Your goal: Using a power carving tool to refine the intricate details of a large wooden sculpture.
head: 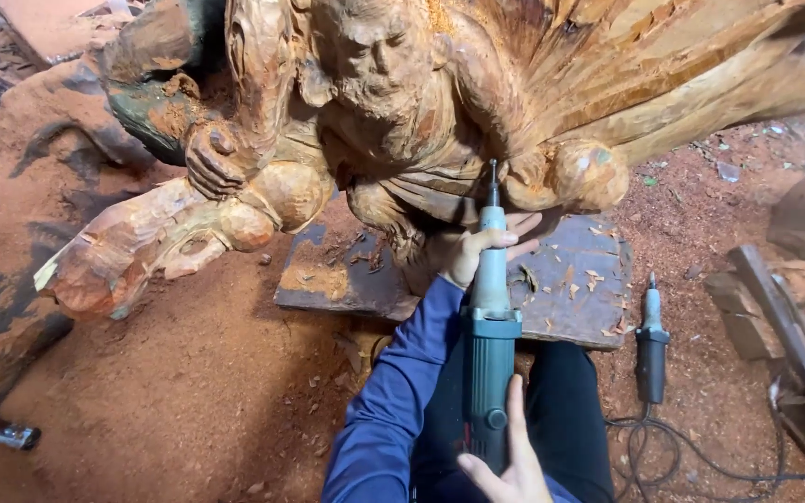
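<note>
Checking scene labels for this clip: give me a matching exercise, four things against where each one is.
1 green die grinder
2 second grinder
3 left hand
4 wood carving

a lying on the sawdust floor at the right
b held at its rear by the right hand
c near the green grinder's nose
d above the dark slab

1-b, 2-a, 3-c, 4-d

You're in a woodcarving workshop: a big half-carved wooden sculpture (402,102) fills the upper frame, red sawdust floor (188,391) below, spare rotary grinder (650,349) lower right.
</note>
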